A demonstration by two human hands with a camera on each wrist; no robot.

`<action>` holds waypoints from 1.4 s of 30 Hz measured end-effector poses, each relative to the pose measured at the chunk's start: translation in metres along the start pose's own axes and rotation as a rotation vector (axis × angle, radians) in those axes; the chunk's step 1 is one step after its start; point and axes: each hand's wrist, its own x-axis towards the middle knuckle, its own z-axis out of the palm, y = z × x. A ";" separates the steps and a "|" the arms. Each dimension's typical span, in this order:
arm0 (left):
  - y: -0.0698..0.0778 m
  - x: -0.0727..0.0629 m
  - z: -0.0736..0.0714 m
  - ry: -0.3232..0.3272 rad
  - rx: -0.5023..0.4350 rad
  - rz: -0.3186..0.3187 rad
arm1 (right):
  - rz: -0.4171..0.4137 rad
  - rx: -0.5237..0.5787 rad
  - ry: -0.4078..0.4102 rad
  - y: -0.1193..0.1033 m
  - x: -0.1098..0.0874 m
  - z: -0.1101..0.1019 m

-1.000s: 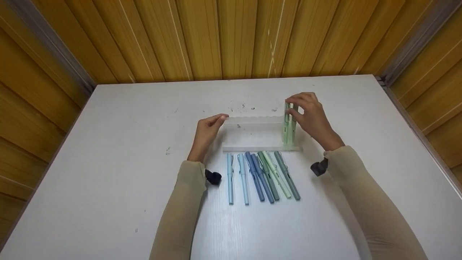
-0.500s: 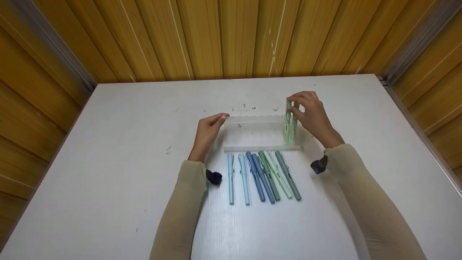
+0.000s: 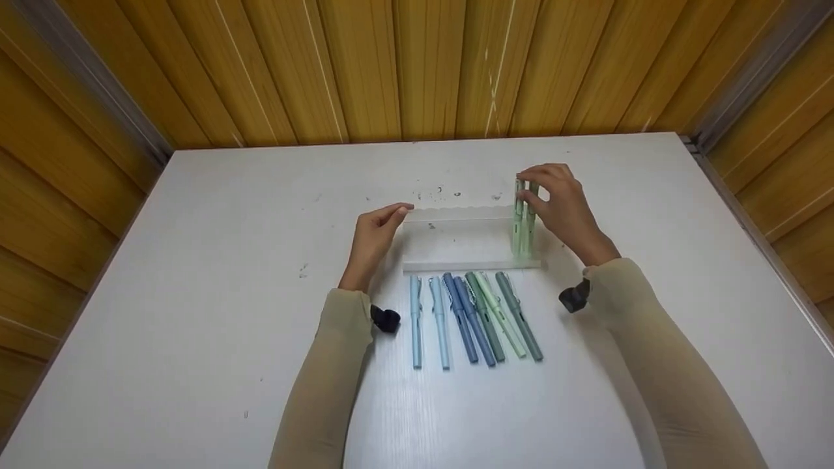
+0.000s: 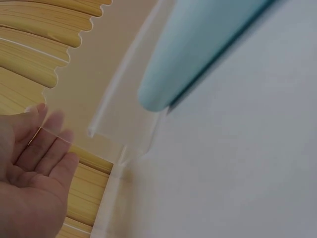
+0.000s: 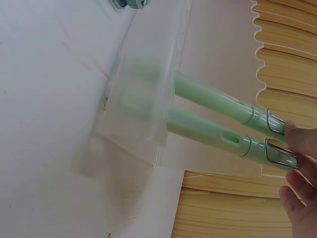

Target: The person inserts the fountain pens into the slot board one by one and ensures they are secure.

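Observation:
A clear scallop-edged pen stand (image 3: 462, 266) stands on the white table. My left hand (image 3: 378, 238) pinches its upper left corner between thumb and fingers; the left wrist view shows that corner overlapping the fingers. Two light green pens stand upright, side by side, at the stand's right end, their lower ends behind its frosted front lip (image 5: 143, 104). My right hand (image 3: 563, 202) pinches the cap of the inner light green pen (image 5: 213, 99), thumb against its clip. The outer light green pen (image 5: 208, 128) is right beside these fingers.
In front of the stand lies a row of capped pens: two light blue pens (image 3: 416, 326), two dark blue pens (image 3: 461, 319), a light green pen (image 3: 502, 316) and dark green pens (image 3: 519, 316) on either side of it. Wood-patterned panels (image 3: 430, 71) rise behind the table.

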 end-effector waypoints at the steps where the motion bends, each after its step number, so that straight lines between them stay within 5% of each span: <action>1: 0.000 0.000 0.000 0.001 0.002 -0.003 | 0.005 0.000 -0.004 0.000 0.000 0.000; 22: -0.003 -0.001 -0.002 -0.006 -0.036 0.017 | -0.034 0.084 0.019 -0.019 -0.024 -0.006; 42: -0.001 0.000 0.000 0.003 -0.031 0.045 | 0.126 0.186 -0.240 -0.033 -0.070 0.017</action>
